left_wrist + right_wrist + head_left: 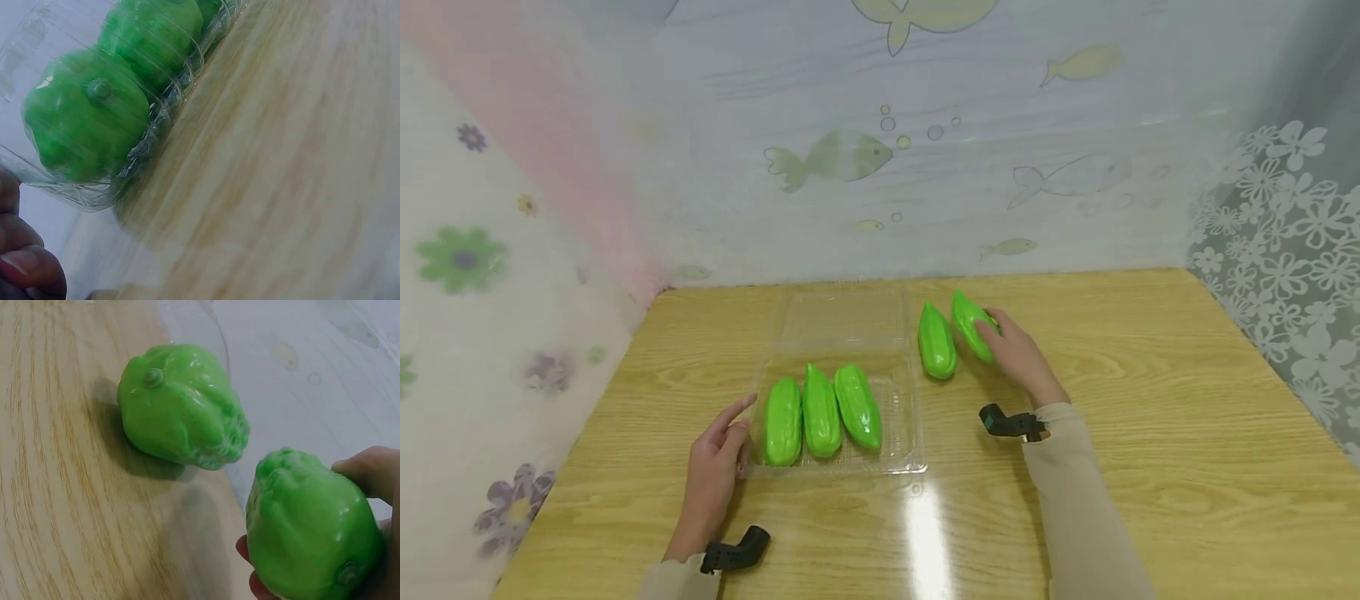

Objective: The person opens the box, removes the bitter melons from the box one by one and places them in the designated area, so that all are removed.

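Note:
My right hand [1018, 354] grips a glossy green toy vegetable [972, 325], long and tapered; in the right wrist view, thumb and fingers lie on opposite sides of this held toy vegetable [312, 525]. Just left of it a second green toy vegetable [937, 342] lies on the table, apart from the held one. Three similar toy vegetables [822, 412] lie side by side in the base of a clear plastic container [902, 458], whose lid [842, 317] is folded back. At the container's left edge, my left hand [713, 467] holds the side, with bent fingers [31, 269] by the corner.
The wooden table [1150, 400] reaches back to a wall [715, 183] covered with fish drawings. Flower-patterned surfaces stand on both sides. Each wrist carries a black camera mount, such as the right one [1003, 422]. Light glares on the table front.

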`<state>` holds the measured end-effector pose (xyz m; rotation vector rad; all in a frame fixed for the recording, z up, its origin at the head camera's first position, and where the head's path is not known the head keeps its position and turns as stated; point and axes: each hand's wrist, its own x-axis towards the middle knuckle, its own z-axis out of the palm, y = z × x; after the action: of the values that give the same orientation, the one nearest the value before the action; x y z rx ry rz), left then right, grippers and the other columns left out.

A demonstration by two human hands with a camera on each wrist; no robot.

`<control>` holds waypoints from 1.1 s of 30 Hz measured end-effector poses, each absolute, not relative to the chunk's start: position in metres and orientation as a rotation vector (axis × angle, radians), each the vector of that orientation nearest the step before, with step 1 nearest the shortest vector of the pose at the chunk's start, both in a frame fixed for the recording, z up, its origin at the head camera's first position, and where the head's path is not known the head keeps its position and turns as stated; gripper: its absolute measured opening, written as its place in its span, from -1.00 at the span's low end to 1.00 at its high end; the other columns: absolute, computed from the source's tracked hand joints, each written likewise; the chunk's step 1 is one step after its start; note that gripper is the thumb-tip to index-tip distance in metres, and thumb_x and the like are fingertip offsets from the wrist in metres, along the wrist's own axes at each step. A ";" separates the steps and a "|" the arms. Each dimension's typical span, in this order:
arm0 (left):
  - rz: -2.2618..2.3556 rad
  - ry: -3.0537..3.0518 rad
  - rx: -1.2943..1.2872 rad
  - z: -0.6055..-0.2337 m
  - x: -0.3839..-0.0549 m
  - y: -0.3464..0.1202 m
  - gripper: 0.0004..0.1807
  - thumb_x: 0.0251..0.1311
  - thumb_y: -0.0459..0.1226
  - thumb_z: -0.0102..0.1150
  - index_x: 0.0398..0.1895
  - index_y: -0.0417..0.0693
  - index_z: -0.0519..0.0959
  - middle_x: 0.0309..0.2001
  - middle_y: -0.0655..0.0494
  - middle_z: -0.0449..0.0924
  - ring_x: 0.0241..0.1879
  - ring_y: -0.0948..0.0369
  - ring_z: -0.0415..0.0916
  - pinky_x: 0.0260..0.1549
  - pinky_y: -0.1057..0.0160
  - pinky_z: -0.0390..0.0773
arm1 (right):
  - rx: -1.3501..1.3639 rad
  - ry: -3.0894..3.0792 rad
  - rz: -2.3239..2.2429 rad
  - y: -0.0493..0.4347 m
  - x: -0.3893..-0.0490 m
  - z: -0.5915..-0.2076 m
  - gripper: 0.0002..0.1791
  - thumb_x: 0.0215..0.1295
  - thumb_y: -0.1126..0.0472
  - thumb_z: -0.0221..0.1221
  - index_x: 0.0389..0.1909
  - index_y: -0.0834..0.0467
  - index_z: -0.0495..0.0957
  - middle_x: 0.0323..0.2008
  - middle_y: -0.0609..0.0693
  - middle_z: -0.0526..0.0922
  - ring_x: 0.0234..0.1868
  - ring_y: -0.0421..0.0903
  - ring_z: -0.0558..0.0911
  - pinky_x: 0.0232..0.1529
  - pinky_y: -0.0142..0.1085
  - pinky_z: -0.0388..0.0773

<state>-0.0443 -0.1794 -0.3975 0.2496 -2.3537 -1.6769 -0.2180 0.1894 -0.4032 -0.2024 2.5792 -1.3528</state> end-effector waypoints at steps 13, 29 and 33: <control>-1.707 -2.350 0.278 -0.418 -0.050 -0.191 -0.66 0.32 -0.20 -0.13 0.14 0.15 0.40 -0.75 0.09 0.24 -0.79 0.25 0.17 -0.80 0.25 0.27 | -0.141 2.570 -1.299 0.190 -0.221 -0.414 -0.25 0.29 -0.27 -0.27 0.34 0.13 -0.02 0.28 0.20 0.12 0.23 0.20 0.16 0.14 0.08 0.11; -1.663 -2.371 0.276 -0.395 -0.042 -0.177 -0.65 0.33 -0.23 -0.14 0.15 0.00 0.40 -0.76 0.11 0.23 -0.79 0.25 0.16 -0.79 0.22 0.27 | -0.100 2.652 -1.114 0.187 -0.217 -0.412 -0.17 0.26 -0.34 -0.35 0.31 0.21 0.04 0.24 0.24 0.19 0.20 0.23 0.21 0.12 0.07 0.16; -1.665 -2.369 0.275 -0.395 -0.043 -0.177 -0.65 0.33 -0.24 -0.14 0.15 0.00 0.40 -0.76 0.10 0.23 -0.79 0.25 0.16 -0.79 0.22 0.28 | -0.100 2.676 -1.084 0.187 -0.216 -0.412 -0.12 0.23 -0.38 -0.34 0.31 0.24 0.02 0.23 0.26 0.19 0.19 0.25 0.22 0.11 0.07 0.16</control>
<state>-0.0428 -0.1773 -0.3947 0.2749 -2.3688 -1.6654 -0.2161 0.1866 -0.4118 -0.1003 2.6759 -1.0844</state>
